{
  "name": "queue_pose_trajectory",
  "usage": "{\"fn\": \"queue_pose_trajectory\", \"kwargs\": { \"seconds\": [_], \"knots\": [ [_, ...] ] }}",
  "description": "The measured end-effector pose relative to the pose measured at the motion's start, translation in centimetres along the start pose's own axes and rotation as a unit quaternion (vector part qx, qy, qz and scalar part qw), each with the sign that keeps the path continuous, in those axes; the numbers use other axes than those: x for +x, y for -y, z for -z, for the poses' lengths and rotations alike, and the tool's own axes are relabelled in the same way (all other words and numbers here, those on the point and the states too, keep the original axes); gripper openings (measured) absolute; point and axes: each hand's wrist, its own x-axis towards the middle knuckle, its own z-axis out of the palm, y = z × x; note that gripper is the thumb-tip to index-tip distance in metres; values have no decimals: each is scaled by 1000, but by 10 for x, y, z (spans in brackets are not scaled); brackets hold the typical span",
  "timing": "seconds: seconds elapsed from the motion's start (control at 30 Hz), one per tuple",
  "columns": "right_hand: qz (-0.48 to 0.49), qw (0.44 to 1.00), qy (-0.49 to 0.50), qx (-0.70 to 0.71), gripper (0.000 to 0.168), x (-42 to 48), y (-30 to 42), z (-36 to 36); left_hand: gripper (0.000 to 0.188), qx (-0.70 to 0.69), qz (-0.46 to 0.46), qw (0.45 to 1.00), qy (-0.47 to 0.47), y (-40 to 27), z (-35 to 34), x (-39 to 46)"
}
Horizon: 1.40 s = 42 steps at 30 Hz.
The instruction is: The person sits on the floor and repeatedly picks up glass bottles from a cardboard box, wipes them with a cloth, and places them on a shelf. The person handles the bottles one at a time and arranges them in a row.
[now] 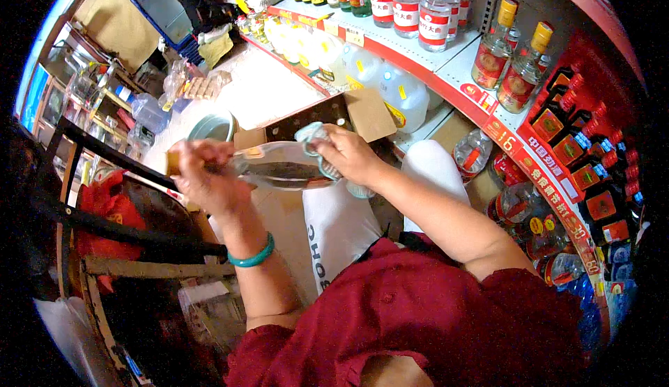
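Across my lap lies a clear bottle [285, 166], held sideways and blurred along its body. My left hand [209, 173] grips it by the neck, and a yellowish cap [172, 163] pokes out beyond the fingers. At the other end, my right hand [345, 152] presses a pale green cloth [325, 167] against the bottle. Part of the cloth hangs below that hand. Just past the bottle sits an opened cardboard box [308, 118] with dark contents that I cannot make out. A light green bucket [211, 126] stands beyond my left hand.
Shelving [444, 76] curves along the right, bearing red-capped bottles [434, 21], gold-capped bottles [522, 81] and dark bottles [567, 146]. Large plastic jugs [402, 94] stand on the lower shelf. A dark metal frame [130, 225] borders my left side, near a red bag [112, 214].
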Motion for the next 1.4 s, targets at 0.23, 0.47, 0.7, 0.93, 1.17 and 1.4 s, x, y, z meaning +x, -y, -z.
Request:
{"fn": "queue_pose_trajectory", "kwargs": {
  "seconds": [0.23, 0.47, 0.7, 0.93, 1.17, 1.4],
  "knots": [
    [-191, 796, -140, 557, 47, -10, -3, -11, 20, -203, -38, 976, 61, -12, 6, 10],
    [-152, 739, -109, 648, 43, -9, 17, 10, 22, -284, -20, 955, 86, -14, 6, -2],
    [-170, 741, -81, 645, 26, -16, -16, 16, 22, -313, 17, 941, 128, -14, -2, -10],
    [-19, 959, 92, 267, 35, -3, 24, 65, 20, -271, 53, 939, 202, -14, -12, -25],
    [117, 985, 104, -68, 39, 0, 98, 35, 16, -130, 4, 960, 247, 3, -28, -46],
    [-40, 980, 183, 63, 39, -7, 21, 49, 18, -256, 30, 949, 182, -16, -29, -29]
  ]
}}
